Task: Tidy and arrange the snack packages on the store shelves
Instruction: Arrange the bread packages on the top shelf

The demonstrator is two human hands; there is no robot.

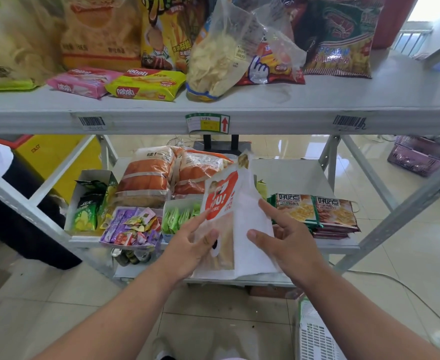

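Partly hidden behind both hands, a white snack bag (242,216) with a red-orange panel stands tilted in front of the lower shelf (302,175), its long axis running from a bottom edge near the wrists up to a top corner that points up and away toward the shelf. The left hand (187,245) holds the bag's left side: its thumb (208,236) lies across the printed face while the other fingers, spread apart, reach up toward the red panel. The right hand (289,235) holds the right side, thumb (259,236) pressed on the white face and index finger stretched up along the bag's edge; its remaining fingers go behind the bag and cannot be seen. The bag's lower print is blurred and half covered.

Just beyond the left fingertips sit a box of green sachets (180,216) and a tray of purple candy packets (133,226). Just past the right fingertips lies a stack of cracker packs (317,211). Above the fingers, the upper shelf (265,118) carries a yellow Nabati wafer pack (146,85), with larger chip bags cut off at the top.
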